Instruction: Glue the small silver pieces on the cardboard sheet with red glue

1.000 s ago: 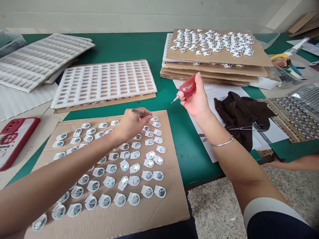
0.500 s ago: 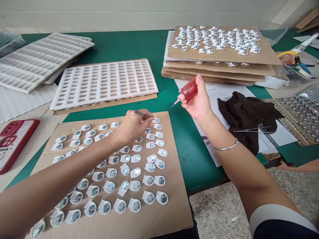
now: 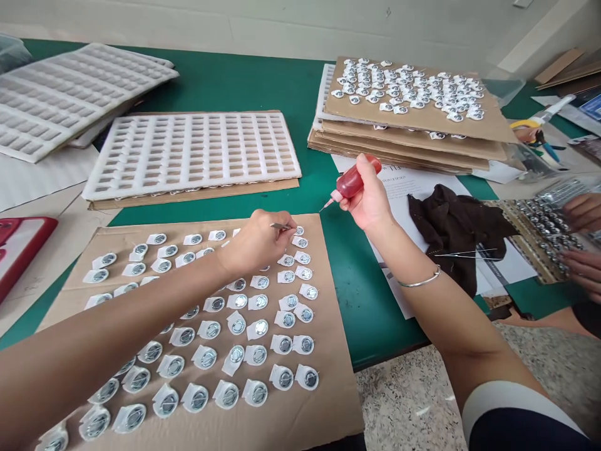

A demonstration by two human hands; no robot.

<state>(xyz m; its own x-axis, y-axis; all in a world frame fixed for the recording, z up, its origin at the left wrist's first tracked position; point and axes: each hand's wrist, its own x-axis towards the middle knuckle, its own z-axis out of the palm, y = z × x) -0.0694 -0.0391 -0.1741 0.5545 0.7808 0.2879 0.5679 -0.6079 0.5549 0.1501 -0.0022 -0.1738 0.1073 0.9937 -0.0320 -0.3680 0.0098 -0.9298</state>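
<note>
- The left hand (image 3: 257, 243) was closed in a pinch on thin metal tweezers (image 3: 280, 226). Their tips pointed at the far right corner of the rows of pieces (image 3: 285, 344).
- The right hand (image 3: 372, 202) was wrapped shut around a small red bottle (image 3: 353, 180). It was tilted, with its fine nozzle aimed down and left, just beside the tweezer tips but not touching them.
- The pieces, small metal discs on white backings, lay in loose rows on a card (image 3: 331, 394) at the near edge of the bench (image 3: 350, 282).
- Risks, as I judged them:
  - A hard squeeze could have put too much red liquid on a disc or dripped it onto the card.
  - The left forearm lay low across the rows and could have swept pieces out of line.
  - The card overhung the bench edge, so a push could have tipped it.
  - The nozzle and tweezers were close enough to knock together.
- Beyond the card sat an empty white foam tray (image 3: 192, 153), with more trays far left.
- To the far right, a stack (image 3: 408, 134) of cards carried more pieces on top.
- A dark cloth (image 3: 451, 219) lay on paper beside the right forearm.
- A co-worker's hands (image 3: 582, 212) were at a tray of shiny parts on the far right, well apart.
- Nothing stood between the nozzle and the corner piece.
</note>
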